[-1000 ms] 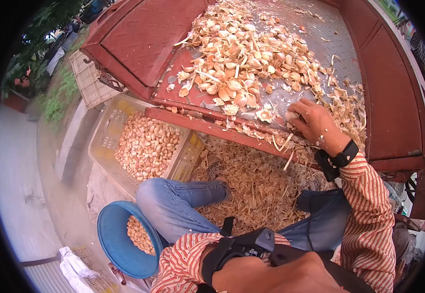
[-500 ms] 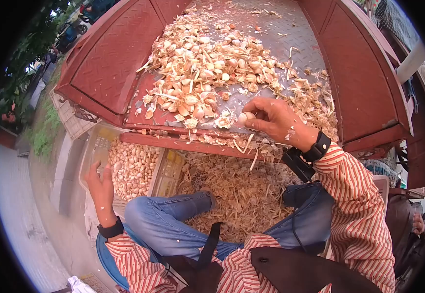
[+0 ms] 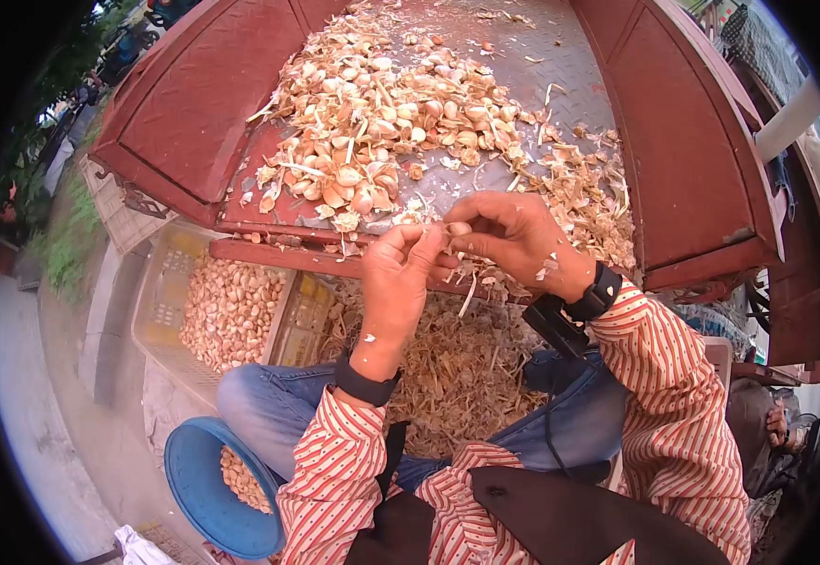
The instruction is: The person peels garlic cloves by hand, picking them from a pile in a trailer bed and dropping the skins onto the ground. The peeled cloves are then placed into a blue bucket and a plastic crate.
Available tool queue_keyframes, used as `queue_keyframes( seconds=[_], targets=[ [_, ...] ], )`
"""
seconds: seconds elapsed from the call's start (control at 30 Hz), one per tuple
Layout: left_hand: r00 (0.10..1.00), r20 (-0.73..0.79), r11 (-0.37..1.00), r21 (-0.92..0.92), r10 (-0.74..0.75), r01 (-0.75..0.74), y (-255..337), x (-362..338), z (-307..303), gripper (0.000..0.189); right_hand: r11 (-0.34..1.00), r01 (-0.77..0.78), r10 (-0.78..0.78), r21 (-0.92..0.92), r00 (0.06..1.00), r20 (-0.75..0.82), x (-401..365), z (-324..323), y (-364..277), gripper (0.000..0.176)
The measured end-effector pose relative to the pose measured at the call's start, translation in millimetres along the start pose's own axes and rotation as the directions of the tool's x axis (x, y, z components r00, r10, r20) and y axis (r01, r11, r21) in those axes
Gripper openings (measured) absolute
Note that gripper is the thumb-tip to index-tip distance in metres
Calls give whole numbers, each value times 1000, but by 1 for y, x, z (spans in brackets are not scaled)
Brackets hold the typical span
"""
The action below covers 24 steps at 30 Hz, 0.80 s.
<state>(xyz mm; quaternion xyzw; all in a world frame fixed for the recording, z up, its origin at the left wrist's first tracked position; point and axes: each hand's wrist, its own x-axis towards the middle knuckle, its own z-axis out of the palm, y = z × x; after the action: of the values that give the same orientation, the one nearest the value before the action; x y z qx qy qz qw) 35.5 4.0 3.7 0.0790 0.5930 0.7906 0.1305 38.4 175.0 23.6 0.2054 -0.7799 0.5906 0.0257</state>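
Observation:
Both hands meet over the front edge of a red metal bed (image 3: pixel 335 247). My right hand (image 3: pixel 523 243) pinches a garlic clove (image 3: pixel 460 229) between thumb and fingers. My left hand (image 3: pixel 399 278) is closed in a pinch at the clove's left end; its fingertips partly hide what they grip. Just behind the hands lies a heap of garlic cloves and papery skins (image 3: pixel 382 122). More dry skins and stalks (image 3: pixel 579 202) spread beyond my right hand.
At lower left a plastic crate (image 3: pixel 160 311) holds many cloves, and a blue bucket (image 3: pixel 184 461) holds some pale cloves. Skins and stalks (image 3: pixel 457 377) cover the ground between my knees. Red side panels (image 3: pixel 692 141) flank the bed.
My left hand has moved right and up from above the crate to meet my right hand at the clove. More of the blue bucket now shows. The right hand still holds the clove.

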Motion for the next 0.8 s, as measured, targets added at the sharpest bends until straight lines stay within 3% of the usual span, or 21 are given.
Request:
queue_keyframes(
  seconds=[0.07,0.2,0.27,0.37,0.43,0.47,0.53,0.6,0.63,0.73,0.8],
  targets=[
    [1000,8,990,-139,-28,29,-4,-1,-2,19,907,-167,177,386,984,9,0,-5,4,13],
    [999,37,947,-319,-24,34,-2,-7,2,21,789,-372,383,489,920,82,-3,-14,-5,19],
    [1000,14,918,-395,-28,31,1,-9,6,23,711,-362,380,603,919,104,-4,-13,-2,21],
    [979,204,773,-620,-6,134,25,-27,10,24,614,-306,346,728,933,99,-4,-14,-7,19],
    [855,498,698,-664,145,268,66,-59,26,21,715,-353,388,604,918,78,-2,-20,-10,17],
    [760,645,750,-544,86,377,96,-80,29,25,753,-379,407,538,911,73,-1,-20,-9,15],
    [448,761,716,-625,470,310,99,-91,51,24,807,-408,425,427,903,59,1,-19,-2,15],
    [661,523,393,-849,538,352,114,-121,84,13,812,-415,416,410,905,92,-1,-15,1,16],
    [656,531,311,-847,536,432,115,-122,85,15,805,-418,421,421,903,89,-1,-12,0,16],
    [567,569,423,-822,596,381,105,-116,77,17,793,-421,423,441,901,99,-1,-8,1,15],
    [581,552,370,-833,598,411,105,-117,79,16,777,-432,442,457,892,92,0,-6,1,15]
  ],
)
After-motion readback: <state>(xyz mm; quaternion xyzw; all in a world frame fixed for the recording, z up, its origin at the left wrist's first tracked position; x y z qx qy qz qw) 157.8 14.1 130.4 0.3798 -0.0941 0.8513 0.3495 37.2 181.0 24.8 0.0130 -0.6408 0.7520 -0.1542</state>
